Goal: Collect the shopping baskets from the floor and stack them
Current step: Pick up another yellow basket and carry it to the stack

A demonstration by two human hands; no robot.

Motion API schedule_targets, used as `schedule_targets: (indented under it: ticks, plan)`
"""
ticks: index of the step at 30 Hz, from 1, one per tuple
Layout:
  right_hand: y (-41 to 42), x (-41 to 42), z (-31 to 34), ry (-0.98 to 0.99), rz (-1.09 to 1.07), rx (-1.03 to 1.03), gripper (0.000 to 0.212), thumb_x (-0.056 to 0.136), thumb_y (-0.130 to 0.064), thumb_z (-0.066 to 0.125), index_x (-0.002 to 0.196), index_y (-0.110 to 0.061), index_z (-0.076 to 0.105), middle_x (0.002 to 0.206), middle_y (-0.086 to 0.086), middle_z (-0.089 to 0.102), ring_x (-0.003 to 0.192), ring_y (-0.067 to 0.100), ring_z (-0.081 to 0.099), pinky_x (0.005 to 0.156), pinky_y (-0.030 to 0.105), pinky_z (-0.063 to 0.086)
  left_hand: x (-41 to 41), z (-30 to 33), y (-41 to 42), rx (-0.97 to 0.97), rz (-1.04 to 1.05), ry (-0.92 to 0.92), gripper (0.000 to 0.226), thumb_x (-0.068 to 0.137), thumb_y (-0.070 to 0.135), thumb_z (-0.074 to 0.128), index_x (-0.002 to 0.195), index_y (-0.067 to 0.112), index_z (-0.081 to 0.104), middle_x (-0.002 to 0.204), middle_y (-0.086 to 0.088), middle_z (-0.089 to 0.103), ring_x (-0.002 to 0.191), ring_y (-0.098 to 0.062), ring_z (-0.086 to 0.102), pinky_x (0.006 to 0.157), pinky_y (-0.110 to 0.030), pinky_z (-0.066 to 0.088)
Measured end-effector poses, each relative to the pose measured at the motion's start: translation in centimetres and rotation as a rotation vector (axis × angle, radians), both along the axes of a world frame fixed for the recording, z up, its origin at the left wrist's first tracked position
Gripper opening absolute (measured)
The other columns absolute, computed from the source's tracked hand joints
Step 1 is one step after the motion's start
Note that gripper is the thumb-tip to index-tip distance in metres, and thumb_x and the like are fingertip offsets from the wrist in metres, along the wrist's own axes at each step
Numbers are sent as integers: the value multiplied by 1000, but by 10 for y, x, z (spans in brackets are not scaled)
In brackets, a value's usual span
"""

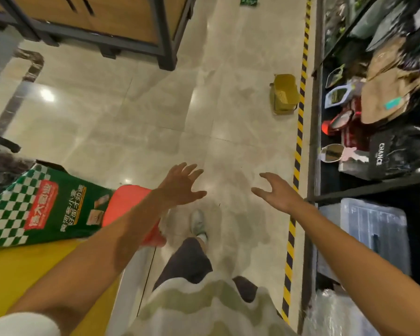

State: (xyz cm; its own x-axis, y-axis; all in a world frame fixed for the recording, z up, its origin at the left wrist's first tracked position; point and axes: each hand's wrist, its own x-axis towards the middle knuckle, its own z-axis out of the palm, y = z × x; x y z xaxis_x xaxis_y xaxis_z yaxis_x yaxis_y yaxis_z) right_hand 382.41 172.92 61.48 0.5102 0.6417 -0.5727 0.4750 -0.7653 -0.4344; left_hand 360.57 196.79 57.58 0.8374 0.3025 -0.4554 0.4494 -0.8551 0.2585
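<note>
Yellow shopping basket (284,93) on the pale tiled floor (136,112) just beside the striped hazard tape (301,98) (well ahead of both hands), left hand (182,184) and right hand (278,190) outstretched, fingers spread, holding nothing.

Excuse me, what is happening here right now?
A person walks along a shop aisle with both arms stretched forward. The left hand and right hand are open and hold nothing. A yellow shopping basket stands ahead on the floor beside the striped tape, not yet picked up.
</note>
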Motion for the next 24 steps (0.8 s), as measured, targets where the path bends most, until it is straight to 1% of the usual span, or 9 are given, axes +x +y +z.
schedule_targets:
  ticks: [3, 5, 8, 12, 15, 20, 22, 24]
  plan:
    - [56, 48, 1, 18, -24, 4, 71, 93, -56, 56, 152, -21, 36, 158, 2, 33, 144, 22, 32, 118, 38, 29, 54, 0, 59, 68, -36, 11, 81, 93, 70, 42, 159, 29, 21, 168, 1, 15, 154, -25, 11, 124, -41, 9]
    - [86, 79, 1, 14, -74, 32, 69, 94, -54, 57, 151, -21, 37, 158, 2, 34, 144, 22, 32, 118, 38, 29, 92, 1, 95, 48, -46, 9, 81, 93, 69, 43, 159, 28, 22, 167, 1, 17, 154, -25, 12, 125, -42, 10]
    - [125, 123, -2, 24, -114, 41, 69, 94, -54, 57, 151, -20, 38, 157, 3, 35, 144, 22, 33, 118, 39, 29, 146, 3, 140, -34, -1, 3, 81, 93, 66, 48, 159, 25, 26, 166, -3, 22, 153, -26, 15, 124, -46, 12]
    - [172, 183, -13, 37, -144, 30, 70, 93, -55, 57, 151, -20, 37, 157, 2, 35, 144, 22, 33, 117, 38, 30, 216, -2, 194, 14, -89, 32, 79, 94, 67, 46, 158, 27, 24, 167, 1, 18, 154, -24, 11, 125, -42, 10]
    - [213, 236, -27, 37, -146, 47, 69, 93, -54, 59, 150, -20, 38, 157, 2, 35, 143, 23, 33, 115, 36, 29, 275, -8, 239, 19, -100, -9, 80, 93, 66, 50, 158, 25, 29, 166, -1, 21, 154, -25, 15, 124, -41, 12]
    - [287, 343, -42, 51, -193, 86, 71, 92, -53, 61, 151, -20, 38, 158, 3, 35, 144, 23, 33, 118, 39, 29, 395, -4, 320, 43, -109, 104, 81, 93, 70, 42, 159, 29, 19, 168, 3, 11, 155, -24, 7, 125, -40, 5]
    - [310, 385, -39, 59, -234, 86, 72, 92, -54, 60, 151, -20, 37, 158, 3, 34, 145, 23, 31, 118, 41, 30, 443, 4, 348, 32, -146, 107, 81, 94, 69, 43, 160, 29, 20, 168, 2, 11, 155, -25, 8, 124, -40, 4]
    - [329, 423, -36, 50, -265, 83, 72, 91, -56, 59, 151, -24, 35, 159, 0, 32, 145, 21, 30, 118, 40, 30, 489, 9, 374, 31, -161, 100, 81, 94, 69, 43, 160, 29, 19, 168, 1, 10, 155, -24, 7, 124, -40, 3]
